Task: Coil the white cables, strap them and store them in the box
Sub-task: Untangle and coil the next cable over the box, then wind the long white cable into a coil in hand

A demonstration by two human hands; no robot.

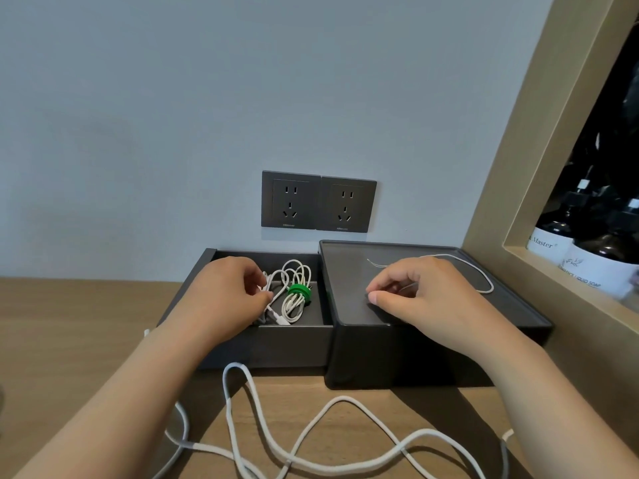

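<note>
The box (262, 345) and lid (397, 357) are charcoal grey. The cables in the box (292, 307), the thin cable (485, 281) on the lid and the long cable (345, 401) are white, the strap (298, 290) bright green. The table (69, 323) shows light wood grain; the sockets (318, 202) are dark grey.

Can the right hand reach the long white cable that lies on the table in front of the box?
Probably yes: the long white cable lies uncovered on the table, close under that forearm. The right hand first must leave the lid.
</note>
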